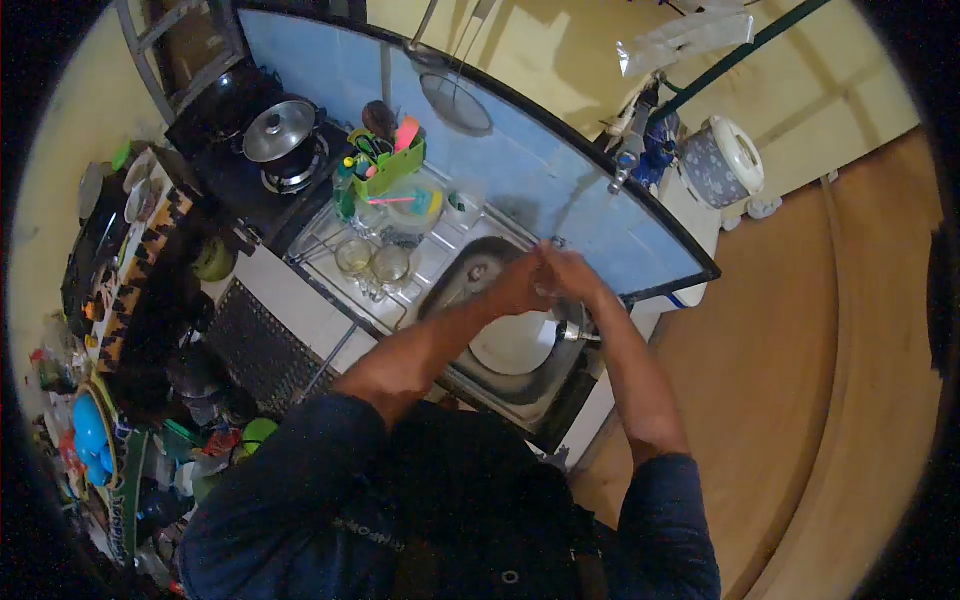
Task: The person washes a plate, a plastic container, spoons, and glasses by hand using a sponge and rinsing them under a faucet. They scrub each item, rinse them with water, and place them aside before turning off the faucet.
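Note:
My left hand (520, 280) and my right hand (572, 274) meet over the far side of the metal sink (455, 275). Both have bent, closed fingers, slightly blurred; a small, clear-looking thing may be between them, but I cannot make it out. Below them, in the basin, lies a large round white dish (512, 345). A shiny metal piece with a handle (575, 332) is at the dish's right edge, under my right forearm. To the left, two clear glasses (392, 264) stand on the drainboard (425, 245).
Behind the glasses are a clear bowl with a sponge (420, 205) and a green utensil caddy (400, 170). A lidded pot (280, 135) sits on the stove at left. Above the sink, a tap (625, 165) juts over the blue splashback (540, 165); strainers (455, 102) hang there.

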Motion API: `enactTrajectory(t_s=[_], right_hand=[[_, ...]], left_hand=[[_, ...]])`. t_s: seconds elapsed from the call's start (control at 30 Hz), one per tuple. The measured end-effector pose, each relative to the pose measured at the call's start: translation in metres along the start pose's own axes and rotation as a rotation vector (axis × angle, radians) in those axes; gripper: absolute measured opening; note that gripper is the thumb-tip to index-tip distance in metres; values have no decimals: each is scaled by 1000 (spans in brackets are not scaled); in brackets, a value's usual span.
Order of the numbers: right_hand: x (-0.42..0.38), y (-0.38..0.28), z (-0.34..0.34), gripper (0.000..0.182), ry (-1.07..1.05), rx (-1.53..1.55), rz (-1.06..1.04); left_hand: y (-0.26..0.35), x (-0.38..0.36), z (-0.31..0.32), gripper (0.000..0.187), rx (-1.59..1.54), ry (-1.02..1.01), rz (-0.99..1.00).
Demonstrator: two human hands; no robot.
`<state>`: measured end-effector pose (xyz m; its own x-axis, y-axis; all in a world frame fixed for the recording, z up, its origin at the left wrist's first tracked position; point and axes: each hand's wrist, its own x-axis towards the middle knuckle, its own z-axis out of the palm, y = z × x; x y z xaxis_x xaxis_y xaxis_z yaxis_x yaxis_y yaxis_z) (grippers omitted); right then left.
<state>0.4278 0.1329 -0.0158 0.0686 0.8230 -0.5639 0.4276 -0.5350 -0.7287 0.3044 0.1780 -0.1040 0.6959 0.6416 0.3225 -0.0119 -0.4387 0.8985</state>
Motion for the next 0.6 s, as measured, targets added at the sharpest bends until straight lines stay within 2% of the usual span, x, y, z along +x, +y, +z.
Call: enactTrajectory(t_s=[0.03,0.07,0.1,0.13,0.17,0.2,0.27,0.3,0.33,0.37,0.4,0.43,0.47,0.53,0.57,0.6], right_hand=[[-1,-2,3,65,72,-275,-77],[-2,-3,4,66,146,-551,-152],[-1,-4,3,66,146,-553,-150],[-1,-5,2,68,86,-314,-72],[-1,-5,2,70,28,-71,4],[1,-3,4,70,28,-69,0],[9,8,8,75,-11,-294,-7],[16,16,5,75,-10,-292,-1],[24,21,0,76,-8,-114,56],[33,26,-3,79,-8,64,108],[31,22,2,79,-10,63,105],[24,14,10,75,-12,-87,17],[18,11,15,70,-14,-236,-67],[31,30,10,68,6,-274,-93],[40,40,7,66,26,-316,-126],[38,34,9,66,27,-316,-129]], left_hand=[[0,-1,1,79,-246,33,-38],[-2,0,-3,79,-246,35,-36],[-1,1,-8,80,-64,1,56],[2,2,-11,80,116,-34,147],[7,1,-10,80,115,-35,146],[6,-1,-7,80,87,19,115],[-1,-1,-5,80,59,71,84],[-20,-1,5,81,-472,-103,-157],[-21,-1,7,82,-1001,-278,-400],[-22,-1,6,82,-999,-277,-399],[-7,-3,-5,81,-482,-163,-198],[0,-5,-10,81,34,-47,3],[4,-7,-12,81,32,-49,2],[3,-11,-10,80,-256,-108,-226],[-1,-10,-10,80,-253,-107,-225],[-6,-8,-9,72,-2,-34,-29]])
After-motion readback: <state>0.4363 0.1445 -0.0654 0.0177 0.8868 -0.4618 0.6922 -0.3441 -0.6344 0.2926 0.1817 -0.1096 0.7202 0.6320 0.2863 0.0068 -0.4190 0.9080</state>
